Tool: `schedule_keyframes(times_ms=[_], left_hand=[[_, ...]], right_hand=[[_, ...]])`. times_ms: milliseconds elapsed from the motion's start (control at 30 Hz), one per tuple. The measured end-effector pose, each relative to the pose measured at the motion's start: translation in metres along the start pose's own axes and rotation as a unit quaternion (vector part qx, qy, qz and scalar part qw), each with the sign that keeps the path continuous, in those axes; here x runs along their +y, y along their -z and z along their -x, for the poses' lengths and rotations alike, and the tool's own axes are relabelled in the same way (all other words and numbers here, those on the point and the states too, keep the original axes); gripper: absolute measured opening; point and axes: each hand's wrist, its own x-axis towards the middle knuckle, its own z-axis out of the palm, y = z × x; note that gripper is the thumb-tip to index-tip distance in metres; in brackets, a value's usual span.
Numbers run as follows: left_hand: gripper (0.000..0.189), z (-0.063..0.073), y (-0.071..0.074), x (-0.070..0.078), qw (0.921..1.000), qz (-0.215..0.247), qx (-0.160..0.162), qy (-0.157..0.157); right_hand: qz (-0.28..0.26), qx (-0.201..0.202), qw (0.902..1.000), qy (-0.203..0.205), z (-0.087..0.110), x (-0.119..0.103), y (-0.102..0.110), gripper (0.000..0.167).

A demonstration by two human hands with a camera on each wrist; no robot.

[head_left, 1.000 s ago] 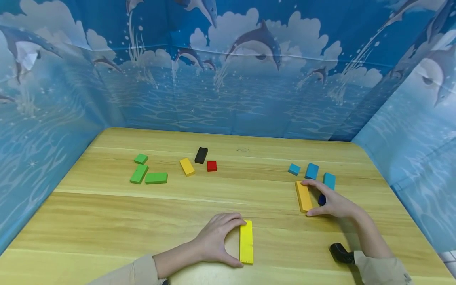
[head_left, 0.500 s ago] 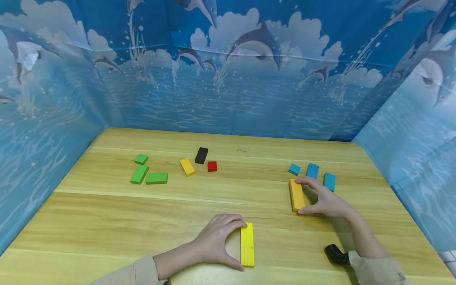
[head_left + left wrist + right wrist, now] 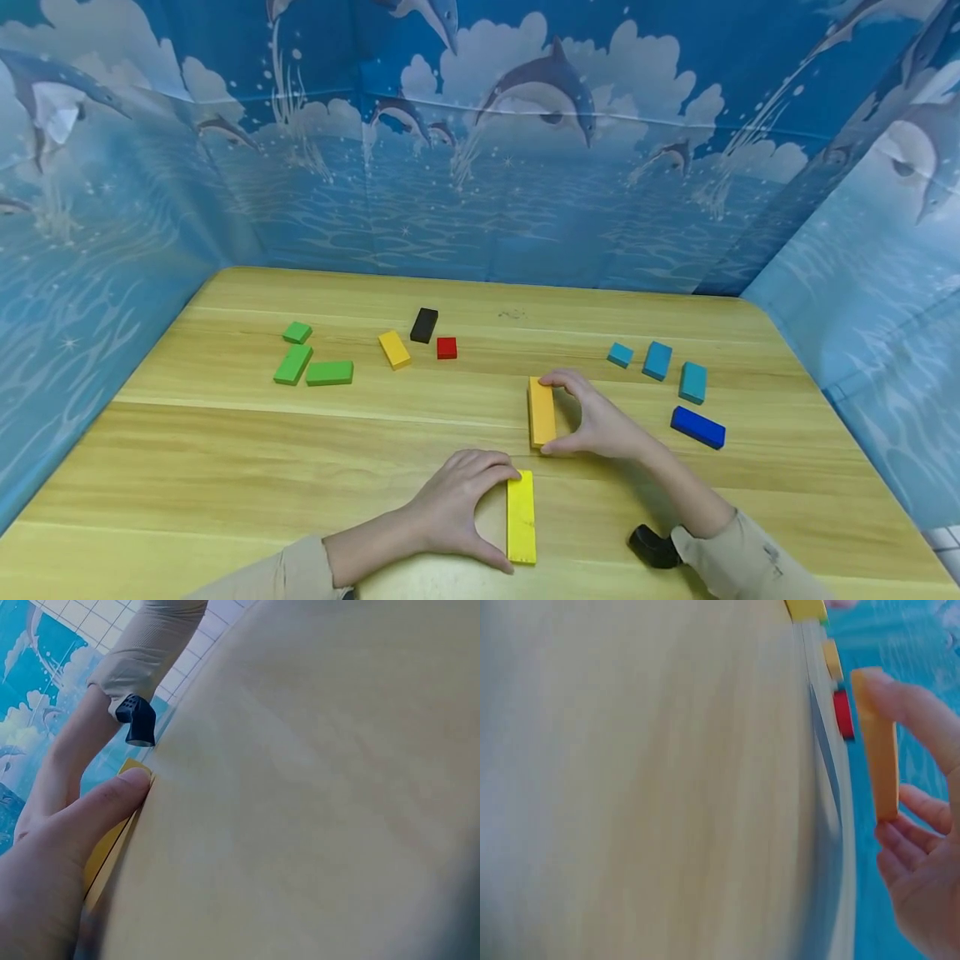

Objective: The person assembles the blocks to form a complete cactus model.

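Observation:
My left hand [image 3: 457, 504] holds a long bright yellow block [image 3: 521, 518] by its two ends, thumb at the near end and fingers at the far end. The block lies lengthwise, pointing away from me, near the table's front. In the left wrist view the thumb [image 3: 124, 796] presses the block's end. Farther back and slightly to the right, my right hand [image 3: 603, 421] pinches a long orange block [image 3: 542, 414] end to end. The right wrist view shows this orange block [image 3: 879, 754] raised off the tabletop, between thumb and fingers.
On the wooden table [image 3: 225, 467], several green blocks [image 3: 330, 373] lie left. A small yellow-orange block [image 3: 394, 350], a black block [image 3: 423, 325] and a red block [image 3: 447, 348] lie mid-back. Light blue blocks [image 3: 657, 361] and a dark blue block [image 3: 698, 427] lie right. Dolphin-print curtain [image 3: 480, 208] surrounds the table.
My right hand has carried the orange block leftward, from beside the blue blocks to behind the yellow one. The dark blue block has come into full view. My left hand has stayed almost still.

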Motion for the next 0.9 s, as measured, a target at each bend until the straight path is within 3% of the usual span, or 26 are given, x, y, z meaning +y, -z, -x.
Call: schedule_keyframes(times_ms=[400,800,900], left_hand=[[0.089,0.0,-0.002,-0.001,0.9992,-0.008,0.013,-0.036],[0.091,0.0,-0.002,-0.002,0.9992,-0.001,0.017,-0.036],[0.088,0.0,-0.002,-0.002,0.9993,0.003,0.017,-0.034]], right_hand=[[-0.01,-0.006,0.9996,0.025,-0.011,-0.001,-0.026,0.08],[-0.002,-0.03,0.9994,0.017,-0.009,-0.005,-0.029,0.084],[-0.011,-0.039,0.9989,0.023,-0.009,-0.003,-0.027,0.077]])
